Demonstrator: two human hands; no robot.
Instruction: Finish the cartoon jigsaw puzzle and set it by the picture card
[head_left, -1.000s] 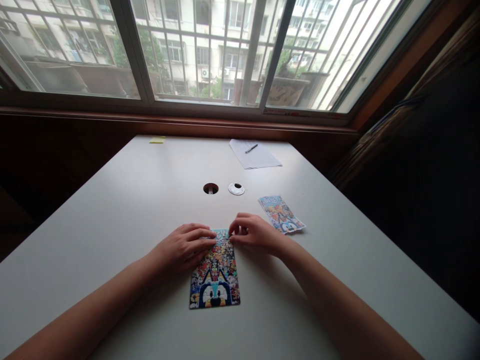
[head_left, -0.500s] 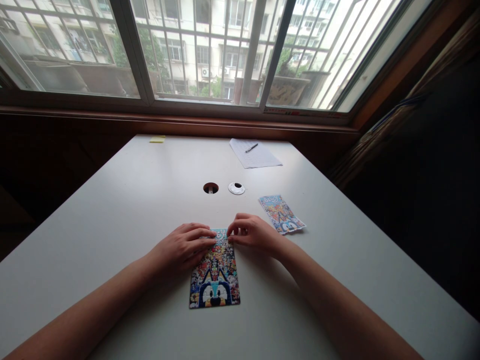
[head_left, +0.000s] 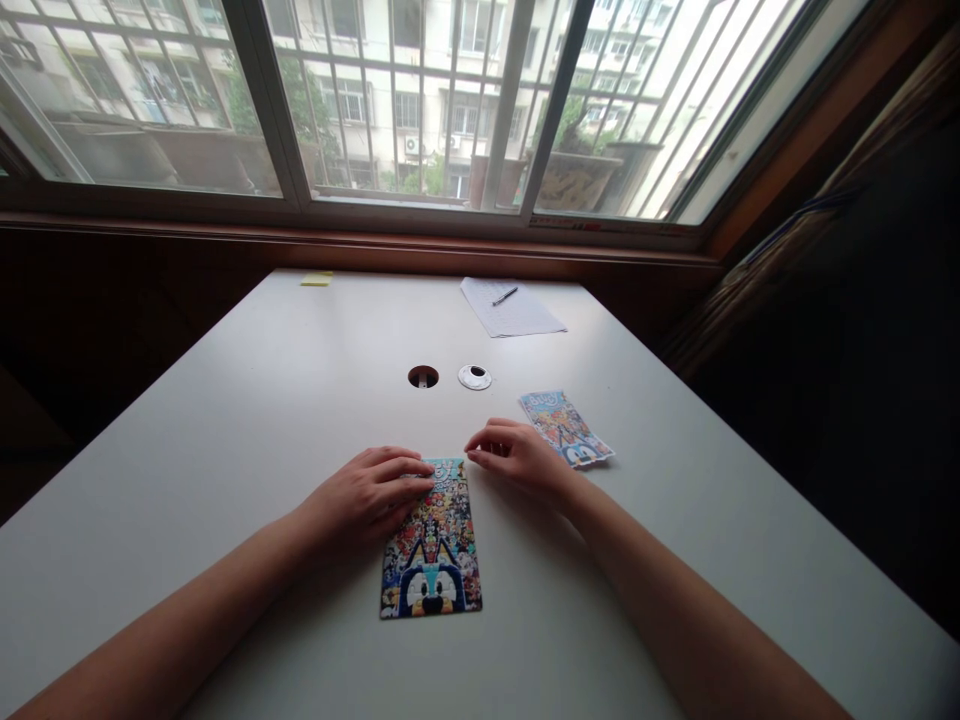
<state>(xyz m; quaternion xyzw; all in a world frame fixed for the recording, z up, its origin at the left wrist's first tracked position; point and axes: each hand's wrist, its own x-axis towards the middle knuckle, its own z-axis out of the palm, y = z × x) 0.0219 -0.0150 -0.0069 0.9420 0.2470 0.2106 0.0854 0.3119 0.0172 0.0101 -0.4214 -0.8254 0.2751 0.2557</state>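
Note:
A small jigsaw puzzle (head_left: pixel 431 545) lies flat on the white table, its pieces joined into an upright rectangle. It shows a blue cartoon dog's face low down and a crowd of small figures above. My left hand (head_left: pixel 379 490) rests over its upper left edge, fingers stretched out and flat, covering part of the lettering. Just off the top right corner is my right hand (head_left: pixel 517 455), with loosely bent fingers and nothing visible in them. Beyond that hand, a crinkled picture sheet (head_left: pixel 566 428) bears the same design as the puzzle.
On the white table (head_left: pixel 225 420) are a round cable hole (head_left: pixel 423 377) and its loose cover (head_left: pixel 475 377). Farther back lie paper sheets (head_left: pixel 514 310) with a pen (head_left: pixel 505 296) on top, and a yellow sticky note (head_left: pixel 316 279). A barred window (head_left: pixel 405 110) stands behind.
My right hand has drawn back from the puzzle's top edge, slightly up and to the right, uncovering the corner. My left hand has stayed in place on the puzzle.

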